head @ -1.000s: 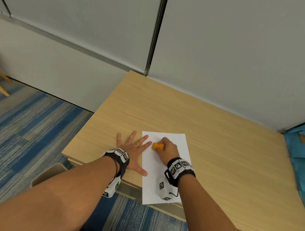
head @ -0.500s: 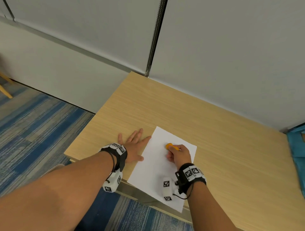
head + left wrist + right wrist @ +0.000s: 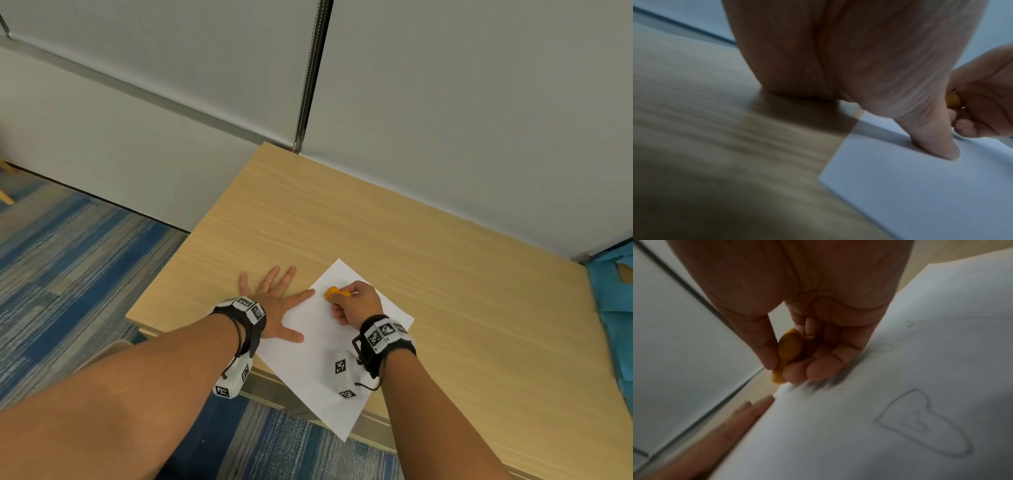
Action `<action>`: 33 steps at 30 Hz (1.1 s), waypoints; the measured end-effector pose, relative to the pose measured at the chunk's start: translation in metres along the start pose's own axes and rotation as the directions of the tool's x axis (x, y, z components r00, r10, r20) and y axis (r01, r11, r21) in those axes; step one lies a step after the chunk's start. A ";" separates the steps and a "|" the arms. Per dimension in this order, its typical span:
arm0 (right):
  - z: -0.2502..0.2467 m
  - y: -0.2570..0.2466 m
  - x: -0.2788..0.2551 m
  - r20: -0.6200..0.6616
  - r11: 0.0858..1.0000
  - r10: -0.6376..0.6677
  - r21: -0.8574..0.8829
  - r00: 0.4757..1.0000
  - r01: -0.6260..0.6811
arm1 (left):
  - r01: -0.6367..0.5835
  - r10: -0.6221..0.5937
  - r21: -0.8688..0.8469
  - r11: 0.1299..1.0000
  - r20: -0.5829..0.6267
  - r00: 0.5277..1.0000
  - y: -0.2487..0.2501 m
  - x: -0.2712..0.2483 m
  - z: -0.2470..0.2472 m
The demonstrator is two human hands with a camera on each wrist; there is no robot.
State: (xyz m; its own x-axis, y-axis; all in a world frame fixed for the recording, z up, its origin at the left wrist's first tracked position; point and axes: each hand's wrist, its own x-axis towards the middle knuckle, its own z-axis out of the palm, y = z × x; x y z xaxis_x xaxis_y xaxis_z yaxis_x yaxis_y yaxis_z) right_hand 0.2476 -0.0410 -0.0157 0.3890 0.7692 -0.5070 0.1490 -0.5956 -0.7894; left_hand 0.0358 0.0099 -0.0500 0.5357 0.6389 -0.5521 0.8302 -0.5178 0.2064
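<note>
On the wooden table (image 3: pixel 376 233), the right hand (image 3: pixel 356 303) pinches a small orange oval eraser (image 3: pixel 334 293) in curled fingers, long axis toward nine o'clock, over the far corner of the white paper sheet (image 3: pixel 308 363), while the flat, spread left hand (image 3: pixel 274 308) pins the sheet's nine-o'clock edge.

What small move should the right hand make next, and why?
Probably rub the orange piece over the faint pencil mark beside it: the right hand pinches it at the paper, which the left hand pins flat.
</note>
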 end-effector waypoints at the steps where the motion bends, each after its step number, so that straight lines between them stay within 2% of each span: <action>1: 0.004 0.002 0.001 -0.048 0.998 -0.022 -0.068 0.999 0.019 | 0.002 -0.002 0.005 1.000 0.009 1.000 0.001 -0.001 0.000; 3: 0.009 0.004 0.000 -0.109 0.981 -0.085 -0.182 0.990 0.064 | 0.006 -0.007 0.023 1.000 0.030 1.000 0.003 -0.004 -0.002; 4: 0.009 0.004 -0.001 -0.060 0.971 -0.105 -0.222 0.993 0.089 | 0.008 -0.010 0.029 1.000 0.035 0.999 0.004 -0.005 -0.004; 6: 0.009 -0.001 -0.007 0.195 0.949 -0.074 -0.287 0.978 0.129 | 0.009 -0.010 0.030 1.000 0.038 0.999 0.005 -0.007 -0.004; 7: 0.008 -0.005 -0.011 0.343 0.929 -0.019 -0.340 0.939 0.143 | 0.008 -0.009 0.028 1.000 0.039 0.999 0.005 -0.008 -0.005; 8: 0.007 -0.010 -0.015 0.415 0.900 0.015 -0.402 0.910 0.168 | 0.008 -0.009 0.028 1.000 0.037 0.999 0.005 -0.008 -0.005; 9: 0.009 -0.011 -0.013 0.391 0.878 -0.001 -0.440 0.920 0.188 | 0.008 -0.009 0.028 1.000 0.035 0.999 0.005 -0.009 -0.005; 10: 0.011 -0.012 -0.011 0.285 0.874 -0.060 -0.447 0.956 0.188 | 0.006 -0.007 0.026 1.000 0.035 0.999 0.005 -0.009 -0.005; 11: 0.012 -0.010 -0.007 0.118 0.887 -0.130 -0.430 0.985 0.168 | 0.004 -0.005 0.022 1.000 0.034 0.999 0.005 -0.009 -0.005; 12: 0.011 -0.010 -0.004 -0.022 0.904 -0.166 -0.403 0.986 0.144 | 0.005 -0.006 0.021 1.000 0.032 0.999 0.005 -0.009 -0.005; 13: 0.011 -0.009 -0.001 -0.063 0.912 -0.175 -0.386 0.983 0.138 | 0.008 -0.008 0.022 1.000 0.031 0.999 0.006 -0.009 -0.004; 14: 0.012 -0.009 0.001 0.017 0.914 -0.147 -0.379 0.989 0.142 | 0.011 -0.012 0.023 1.000 0.029 0.999 0.005 -0.009 -0.004; 15: 0.011 -0.011 -0.001 0.181 0.910 -0.086 -0.386 0.980 0.151 | 0.013 -0.013 0.027 1.000 0.027 1.000 0.005 -0.009 -0.004; 16: 0.010 -0.015 -0.005 0.358 0.898 -0.004 -0.410 0.934 0.161 | 0.013 -0.014 0.030 0.999 0.022 1.000 0.005 -0.009 -0.004; 17: 0.008 -0.017 -0.009 0.449 0.880 0.052 -0.442 0.892 0.172 | 0.013 -0.013 0.031 0.999 0.019 1.000 0.005 -0.008 -0.004; 18: 0.009 -0.017 -0.009 0.441 0.868 0.039 -0.459 0.896 0.188 | 0.011 -0.012 0.028 1.000 0.018 1.000 0.004 -0.008 -0.004; 19: 0.010 -0.015 -0.005 0.357 0.865 -0.004 -0.468 0.934 0.182 | 0.010 -0.010 0.022 1.000 0.019 1.000 0.005 -0.008 -0.004; 20: 0.013 -0.012 -0.001 0.205 0.875 -0.083 -0.453 0.975 0.169 | 0.009 -0.009 0.021 1.000 0.017 1.000 0.005 -0.007 -0.004; 21: 0.014 -0.010 0.001 0.055 0.885 -0.144 -0.439 0.988 0.153 | 0.009 -0.009 0.021 1.000 0.016 1.000 0.005 -0.007 -0.005; 22: 0.014 -0.009 0.002 -0.001 0.894 -0.160 -0.424 0.987 0.145 | 0.010 -0.010 0.020 1.000 0.017 1.000 0.005 -0.008 -0.004; 23: 0.016 -0.008 0.004 0.064 0.889 -0.141 -0.431 0.988 0.154 | 0.012 -0.012 0.018 1.000 0.016 1.000 0.005 -0.008 -0.004; 24: 0.017 -0.010 0.001 0.213 0.878 -0.085 -0.447 0.973 0.174 | 0.014 -0.014 0.018 1.000 0.017 1.000 0.005 -0.009 -0.004; 25: 0.016 -0.014 -0.003 0.358 0.858 -0.016 -0.474 0.934 0.197 | 0.014 -0.014 0.022 1.000 0.017 1.000 0.005 -0.009 -0.004; 26: 0.016 -0.017 -0.006 0.405 0.848 0.002 -0.485 0.914 0.213 | 0.013 -0.014 0.026 1.000 0.016 1.000 0.005 -0.009 -0.004; 27: 0.016 -0.017 -0.004 0.376 0.852 -0.014 -0.480 0.927 0.207 | 0.011 -0.012 0.025 1.000 0.013 1.000 0.004 -0.008 -0.004; 29: 0.020 -0.013 -0.001 0.188 0.884 -0.128 -0.424 0.974 0.198 | 0.008 -0.008 0.009 1.000 0.004 1.000 0.004 -0.007 -0.004; 30: 0.021 -0.012 0.000 0.152 0.892 -0.148 -0.406 0.977 0.198 | 0.007 -0.007 0.004 1.000 0.002 1.000 0.005 -0.007 -0.004; 31: 0.022 -0.012 -0.002 0.193 0.888 -0.138 -0.411 0.971 0.207 | 0.008 -0.008 0.006 1.000 0.001 1.000 0.004 -0.007 -0.003; 33: 0.020 -0.014 -0.008 0.417 0.852 -0.002 -0.475 0.909 0.220 | 0.011 -0.011 0.011 1.000 0.005 1.000 0.003 -0.008 -0.003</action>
State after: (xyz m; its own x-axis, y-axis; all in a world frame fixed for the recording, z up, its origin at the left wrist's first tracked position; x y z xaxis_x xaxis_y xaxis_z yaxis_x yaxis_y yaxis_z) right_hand 0.2244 -0.0338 -0.0077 -0.0262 0.7967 -0.6038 0.6442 -0.4484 -0.6196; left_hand 0.0347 0.0045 -0.0426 0.5259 0.6415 -0.5585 0.8342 -0.5171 0.1916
